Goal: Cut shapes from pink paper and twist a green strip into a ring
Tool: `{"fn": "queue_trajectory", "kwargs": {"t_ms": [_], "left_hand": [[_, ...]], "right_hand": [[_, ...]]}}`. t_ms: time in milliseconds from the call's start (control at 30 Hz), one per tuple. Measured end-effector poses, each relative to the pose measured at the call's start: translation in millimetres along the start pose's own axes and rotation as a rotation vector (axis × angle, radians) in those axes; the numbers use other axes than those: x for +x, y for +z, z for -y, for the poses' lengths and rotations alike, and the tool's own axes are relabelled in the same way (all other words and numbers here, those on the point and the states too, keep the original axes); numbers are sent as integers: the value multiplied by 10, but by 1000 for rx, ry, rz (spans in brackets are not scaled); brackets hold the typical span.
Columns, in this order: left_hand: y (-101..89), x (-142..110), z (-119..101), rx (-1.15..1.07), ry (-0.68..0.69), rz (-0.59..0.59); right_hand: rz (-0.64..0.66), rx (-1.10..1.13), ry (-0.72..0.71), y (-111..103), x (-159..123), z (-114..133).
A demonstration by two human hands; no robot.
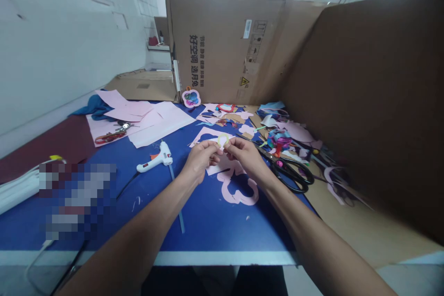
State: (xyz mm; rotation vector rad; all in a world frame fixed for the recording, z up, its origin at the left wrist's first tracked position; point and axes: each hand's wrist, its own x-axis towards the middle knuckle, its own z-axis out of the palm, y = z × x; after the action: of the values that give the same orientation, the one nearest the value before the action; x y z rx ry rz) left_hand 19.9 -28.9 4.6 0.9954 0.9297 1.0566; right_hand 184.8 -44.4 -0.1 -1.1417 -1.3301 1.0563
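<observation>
Between my fingertips is a small pale yellow-green ring, held up over the table. My left hand pinches its left side, and my right hand pinches the right. Below the hands lies a pink flower-shaped paper outline, with a pink sheet that has a cut-out opening behind them. Large black-handled scissors rest just right of my right wrist. To the left of my left hand, a white glue gun lies with a clear glue stick at its back end.
Paper and foil scraps pile up along the right, on cardboard. A decorated flower piece leans on the cardboard box at the back. Pink sheets and small scissors lie back left. A white power strip sits at the left edge.
</observation>
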Motion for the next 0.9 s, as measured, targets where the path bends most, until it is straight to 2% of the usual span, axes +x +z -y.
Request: {"fn": "queue_trajectory", "kwargs": {"t_ms": [700, 900], "left_hand": [[17, 20, 30, 126, 48, -28], [21, 4, 15, 84, 44, 18]], "right_hand": [[23, 26, 38, 49, -24, 3], [18, 50, 27, 64, -25, 0]]}}
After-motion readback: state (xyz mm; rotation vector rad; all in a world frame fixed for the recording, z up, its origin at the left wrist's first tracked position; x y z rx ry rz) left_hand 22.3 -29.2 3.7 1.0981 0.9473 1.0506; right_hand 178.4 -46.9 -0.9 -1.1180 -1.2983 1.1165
